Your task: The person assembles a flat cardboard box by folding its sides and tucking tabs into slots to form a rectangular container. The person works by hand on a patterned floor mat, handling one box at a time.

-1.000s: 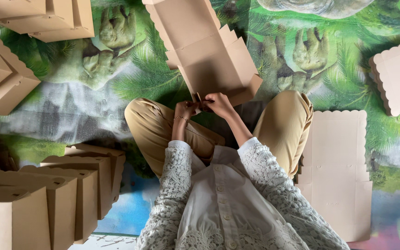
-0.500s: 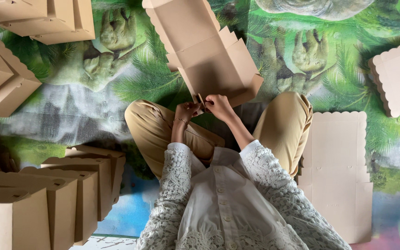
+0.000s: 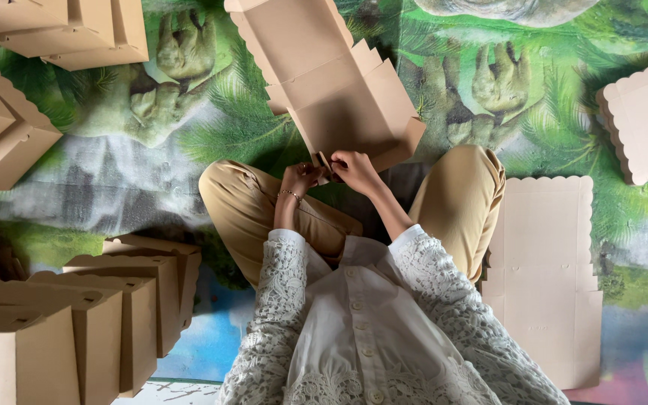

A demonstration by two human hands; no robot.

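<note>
Head view: the person sits cross-legged on a printed floor sheet (image 3: 151, 157) with a half-folded brown box (image 3: 331, 82) lying open just beyond the knees, its far end running out of frame at the top. Left hand (image 3: 300, 178) pinches the near edge of the box, fingers closed on a small flap; a bracelet sits at that wrist. Right hand (image 3: 354, 169) grips the same near edge just beside the left — the two hands touch or nearly touch at the flap. To the person's right, a flat blank (image 3: 545, 277) with a scalloped top edge lies on the sheet, close against the knee. A second scalloped piece (image 3: 646, 120) lies further right, well apart. Finished boxes (image 3: 76, 322) stand in a row at lower left; more boxes (image 3: 61, 30) — stacked — sit at upper left.
</note>
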